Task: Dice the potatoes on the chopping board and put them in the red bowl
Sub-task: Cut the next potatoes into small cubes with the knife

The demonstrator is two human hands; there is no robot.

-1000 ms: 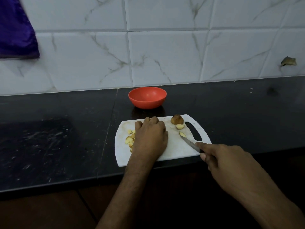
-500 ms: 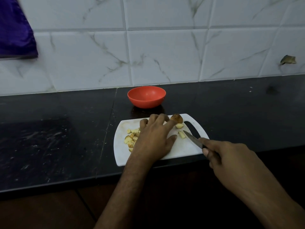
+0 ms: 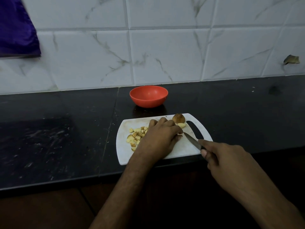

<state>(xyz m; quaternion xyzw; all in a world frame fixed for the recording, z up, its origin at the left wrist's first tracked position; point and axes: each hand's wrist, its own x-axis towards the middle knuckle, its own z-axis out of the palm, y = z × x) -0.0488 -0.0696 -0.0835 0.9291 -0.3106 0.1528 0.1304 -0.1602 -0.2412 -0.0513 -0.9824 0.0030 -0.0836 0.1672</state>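
Observation:
A white chopping board (image 3: 183, 150) lies near the counter's front edge. Several diced potato pieces (image 3: 136, 136) are heaped on its left part. An unpeeled potato chunk (image 3: 178, 118) and a pale cut piece (image 3: 181, 125) sit at the board's far edge by the handle slot. My left hand (image 3: 159, 138) rests on the board's middle, its fingertips curled over a small potato piece that is mostly hidden. My right hand (image 3: 222, 157) grips the knife (image 3: 192, 140), whose tip points at those fingertips. The red bowl (image 3: 148, 96) stands behind the board.
The black counter (image 3: 57, 138) runs left and right of the board, with its front edge just below the board. A tiled wall rises behind the bowl. A purple cloth (image 3: 14, 27) hangs at the top left.
My left hand slid right off the diced pile toward the small piece near the knife tip and now covers it. The knife tip has moved in closer to those fingers.

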